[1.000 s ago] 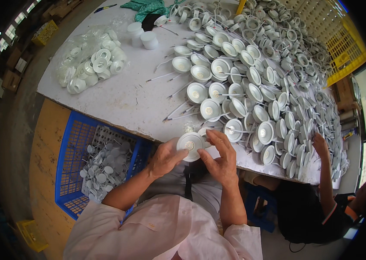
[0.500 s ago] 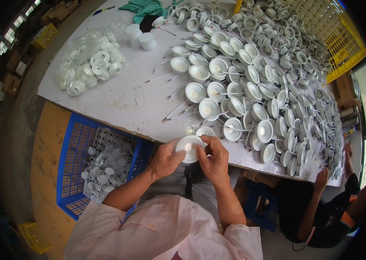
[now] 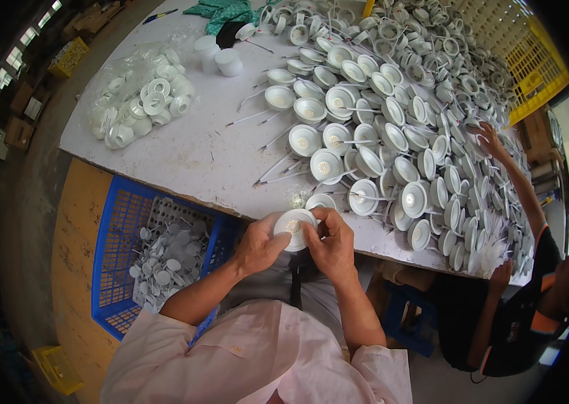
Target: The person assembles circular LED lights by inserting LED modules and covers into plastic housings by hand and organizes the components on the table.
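Observation:
Between my two hands is a white round downlight housing with a ring of small LEDs in its centre, held just off the table's front edge. My left hand grips its left rim, with the thumb on the inner face. On the opposite rim, my right hand pinches with thumb and fingers. Another white housing lies on the table right behind the held one. A small clear plastic piece is beside it. To the right spread many similar downlight housings with wires.
A clear plastic bag of white rings lies on the table at left, near white tubs. Below left, a blue basket holds white discs. On the right, a co-worker's hand reaches among the housings; yellow crates stand behind.
My hands keep the downlight housing in nearly the same place and hold. The co-worker's arm at right has stretched farther across the table into the pile.

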`<state>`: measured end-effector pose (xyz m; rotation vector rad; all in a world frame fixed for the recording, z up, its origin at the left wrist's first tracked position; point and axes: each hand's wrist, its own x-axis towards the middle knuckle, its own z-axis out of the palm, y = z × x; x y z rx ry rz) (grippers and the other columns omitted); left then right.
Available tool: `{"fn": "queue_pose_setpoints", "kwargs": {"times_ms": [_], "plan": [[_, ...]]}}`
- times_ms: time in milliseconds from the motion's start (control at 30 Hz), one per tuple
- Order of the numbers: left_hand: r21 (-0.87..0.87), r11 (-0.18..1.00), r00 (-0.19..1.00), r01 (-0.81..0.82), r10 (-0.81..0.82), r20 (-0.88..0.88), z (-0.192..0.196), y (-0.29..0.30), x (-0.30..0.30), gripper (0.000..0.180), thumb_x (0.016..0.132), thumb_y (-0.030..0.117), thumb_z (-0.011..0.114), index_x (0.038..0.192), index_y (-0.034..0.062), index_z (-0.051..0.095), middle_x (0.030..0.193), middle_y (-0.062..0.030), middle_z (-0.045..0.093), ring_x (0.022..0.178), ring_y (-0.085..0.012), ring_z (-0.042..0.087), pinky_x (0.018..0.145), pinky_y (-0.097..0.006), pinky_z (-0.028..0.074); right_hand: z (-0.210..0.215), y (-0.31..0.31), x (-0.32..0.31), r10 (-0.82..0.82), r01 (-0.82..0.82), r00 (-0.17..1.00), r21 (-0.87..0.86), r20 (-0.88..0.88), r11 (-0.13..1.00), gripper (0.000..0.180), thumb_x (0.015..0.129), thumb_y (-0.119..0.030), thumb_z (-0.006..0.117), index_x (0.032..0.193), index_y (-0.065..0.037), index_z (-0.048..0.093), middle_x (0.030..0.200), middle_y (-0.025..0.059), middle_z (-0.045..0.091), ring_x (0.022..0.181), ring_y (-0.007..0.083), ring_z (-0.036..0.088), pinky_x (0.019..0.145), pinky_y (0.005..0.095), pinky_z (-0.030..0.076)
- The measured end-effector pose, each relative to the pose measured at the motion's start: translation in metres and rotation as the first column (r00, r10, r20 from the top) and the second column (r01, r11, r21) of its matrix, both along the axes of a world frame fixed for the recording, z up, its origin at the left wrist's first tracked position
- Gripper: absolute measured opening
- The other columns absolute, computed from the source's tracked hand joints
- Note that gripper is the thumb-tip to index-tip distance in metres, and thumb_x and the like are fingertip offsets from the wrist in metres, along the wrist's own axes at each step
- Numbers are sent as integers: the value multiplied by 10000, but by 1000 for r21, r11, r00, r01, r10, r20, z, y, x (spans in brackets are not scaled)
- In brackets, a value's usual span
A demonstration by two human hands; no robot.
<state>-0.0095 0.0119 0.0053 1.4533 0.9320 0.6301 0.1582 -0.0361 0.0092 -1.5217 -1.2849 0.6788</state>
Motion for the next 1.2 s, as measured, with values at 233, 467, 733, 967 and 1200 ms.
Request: {"fn": "queue_pose_setpoints", "kwargs": {"times_ms": [233, 467, 733, 967, 1200], "plan": [[-30, 1000, 1000, 5, -5, -4, 1, 0, 2, 321, 896, 99, 528, 1176, -53, 568, 926, -62, 649, 805, -76, 554, 725, -242, 467, 1, -2, 1, 7, -7, 999, -4, -51, 1000, 189, 798, -66, 706, 953, -19, 609, 695, 68, 575, 532, 112, 471, 498, 271, 413], [-47, 996, 996, 72, -70, 55, -3, 0, 1, 381, 885, 106, 582, 1223, -60, 524, 1015, -76, 636, 907, -102, 575, 799, -260, 474, 0, -4, 4, -4, 1, 998, -38, -65, 999, 171, 828, -32, 684, 982, -1, 617, 732, -33, 533, 574, 31, 365, 515, 190, 336], [-161, 952, 951, 261, -225, 212, -6, 9, -8, 530, 859, 62, 626, 1321, -80, 409, 1213, -123, 561, 1101, -157, 535, 957, -309, 427, 1, -9, 16, 39, -47, 978, -34, -206, 998, 446, 773, -92, 747, 1177, -1, 581, 951, 133, 619, 699, 157, 574, 597, 275, 478], [-256, 874, 888, 413, -324, 327, 8, 15, -14, 616, 879, 87, 648, 1388, -73, 341, 1271, -132, 537, 1186, -178, 497, 1012, -333, 398, 31, -11, 14, 268, -335, 894, 139, 358, 932, 792, 616, -112, 840, 1324, -60, 490, 1286, 159, 499, 1031, 344, 548, 798, 416, 516], [-290, 918, 955, 269, -294, -46, 12, 20, -16, 291, 918, 135, 623, 1144, -43, 587, 929, -75, 669, 786, -109, 641, 638, -238, 517, 27, -7, 9, 114, -258, 844, 211, 524, 943, 783, 556, -136, 852, 1269, -54, 537, 1229, 161, 529, 971, 349, 557, 774, 414, 502]]}}
